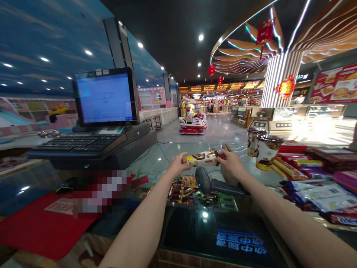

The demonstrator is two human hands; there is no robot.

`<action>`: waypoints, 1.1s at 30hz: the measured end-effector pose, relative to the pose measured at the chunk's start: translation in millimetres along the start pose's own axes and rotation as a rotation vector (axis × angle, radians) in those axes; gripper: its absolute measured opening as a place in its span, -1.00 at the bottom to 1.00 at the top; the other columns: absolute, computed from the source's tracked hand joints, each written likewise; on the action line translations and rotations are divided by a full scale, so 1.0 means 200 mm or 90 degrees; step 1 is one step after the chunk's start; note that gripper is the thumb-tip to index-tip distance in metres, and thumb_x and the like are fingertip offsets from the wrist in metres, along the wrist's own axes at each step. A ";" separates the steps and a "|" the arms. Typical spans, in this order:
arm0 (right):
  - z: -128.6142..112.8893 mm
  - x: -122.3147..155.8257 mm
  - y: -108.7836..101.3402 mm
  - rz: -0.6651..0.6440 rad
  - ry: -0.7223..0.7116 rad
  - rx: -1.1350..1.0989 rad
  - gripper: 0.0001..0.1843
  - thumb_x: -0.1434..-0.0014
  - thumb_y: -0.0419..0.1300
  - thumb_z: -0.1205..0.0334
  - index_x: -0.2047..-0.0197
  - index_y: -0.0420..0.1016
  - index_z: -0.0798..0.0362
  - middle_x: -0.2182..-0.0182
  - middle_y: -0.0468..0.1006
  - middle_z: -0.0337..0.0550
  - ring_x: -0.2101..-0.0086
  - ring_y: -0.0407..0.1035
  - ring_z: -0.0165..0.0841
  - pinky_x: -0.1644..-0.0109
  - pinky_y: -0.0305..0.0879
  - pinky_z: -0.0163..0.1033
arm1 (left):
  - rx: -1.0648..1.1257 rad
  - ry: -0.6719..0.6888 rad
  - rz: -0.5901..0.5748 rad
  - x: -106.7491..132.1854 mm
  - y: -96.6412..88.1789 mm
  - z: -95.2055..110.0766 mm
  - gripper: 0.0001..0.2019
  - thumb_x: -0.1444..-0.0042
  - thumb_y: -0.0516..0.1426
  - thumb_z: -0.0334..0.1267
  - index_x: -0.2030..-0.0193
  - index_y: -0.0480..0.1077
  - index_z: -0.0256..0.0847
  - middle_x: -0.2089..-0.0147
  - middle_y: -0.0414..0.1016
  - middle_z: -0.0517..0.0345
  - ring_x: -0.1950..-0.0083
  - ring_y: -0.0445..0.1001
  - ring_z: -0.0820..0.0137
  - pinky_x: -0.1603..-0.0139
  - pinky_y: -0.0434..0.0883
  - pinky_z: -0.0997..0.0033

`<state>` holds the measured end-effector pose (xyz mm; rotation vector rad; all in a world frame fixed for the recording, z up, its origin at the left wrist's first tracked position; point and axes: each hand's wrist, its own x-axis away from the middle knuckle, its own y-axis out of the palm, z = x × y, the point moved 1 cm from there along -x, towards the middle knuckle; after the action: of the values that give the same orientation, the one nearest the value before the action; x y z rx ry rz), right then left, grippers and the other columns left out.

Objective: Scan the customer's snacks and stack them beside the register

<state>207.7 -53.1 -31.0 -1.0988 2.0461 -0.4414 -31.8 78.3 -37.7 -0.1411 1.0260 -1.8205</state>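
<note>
A cylindrical, cup-like pack in yellow, white and brown (201, 159) lies on its side straight ahead of you, between your two hands, apparently clear of the glass-topped surface (189, 230). Its long axis runs from left to right across your view, the right end tipped slightly upward. Your left hand (177, 165) has its fingers closed around the left end; your right hand (230, 162) has its fingers pinching the dark-rimmed right end. Neither hand is nearer, since each touches its own end. Just below the pack in view, on your side of it, is a black handheld scanner (214, 185), its rounded head between your forearms and its handle reaching toward the right one; whether handle and forearm touch, you cannot tell from here. The pack's printed side faces you. Right of your right hand, two upright white, yellow and brown cups with dark lids (267, 152) stand close together, and nearer you on that side are many wrapped bars in blue, white and red (320, 193). To your left are a black-framed monitor with a lit blue screen (105, 97) and a black keyboard (74, 144) in front of it.
</note>
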 end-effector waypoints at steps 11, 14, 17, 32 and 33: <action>-0.15 0.07 -0.29 -0.056 -0.091 0.093 -0.71 -0.08 0.23 0.05 0.17 0.46 0.01 0.27 0.58 -0.13 0.31 0.47 -0.27 0.24 0.34 -0.17 | -0.084 0.024 0.006 0.03 -0.01 0.02 -0.41 0.20 0.34 -0.26 -0.08 0.44 -0.10 -0.02 0.40 0.01 0.05 0.41 0.23 0.01 0.36 0.24; -0.19 0.15 -0.37 -0.217 -0.135 0.046 -0.67 0.02 0.30 0.01 0.20 0.49 -0.03 0.37 0.58 -0.20 0.34 0.48 -0.26 0.26 0.36 -0.19 | -0.043 0.056 -0.004 0.02 -0.01 0.02 -0.46 0.19 0.33 -0.28 -0.03 0.44 -0.14 0.01 0.49 0.03 0.01 0.43 0.20 -0.05 0.34 0.21; -0.20 0.23 -0.37 -0.305 -0.136 0.029 -0.47 0.20 0.42 0.04 0.11 0.49 -0.06 0.26 0.59 -0.18 0.28 0.49 -0.24 0.25 0.37 -0.22 | 0.013 0.073 -0.023 0.02 -0.01 0.01 -0.49 0.19 0.33 -0.28 0.01 0.44 -0.15 0.05 0.55 0.06 -0.04 0.45 0.19 -0.11 0.33 0.19; -0.30 0.33 -0.24 -0.401 -0.155 0.202 -0.38 0.18 0.36 0.14 0.00 0.33 -0.04 0.24 0.55 -0.14 0.29 0.45 -0.19 0.29 0.27 -0.19 | 0.213 0.106 -0.025 0.00 -0.06 0.06 -0.43 0.12 0.30 -0.33 -0.10 0.34 -0.20 -0.06 0.47 -0.02 0.03 0.51 0.28 -0.06 0.41 0.20; -0.30 0.34 -0.23 -0.402 -0.169 0.200 -0.42 0.15 0.33 0.16 0.01 0.33 -0.04 0.26 0.55 -0.15 0.31 0.45 -0.20 0.31 0.25 -0.20 | 0.208 0.113 -0.019 0.01 -0.06 0.07 -0.44 0.12 0.30 -0.33 -0.10 0.34 -0.19 -0.05 0.48 -0.02 0.03 0.51 0.28 -0.06 0.41 0.20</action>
<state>165.9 -137.7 5.1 -1.4982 1.3157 -0.8450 -33.8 71.1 -20.7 0.2066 0.8342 -2.0287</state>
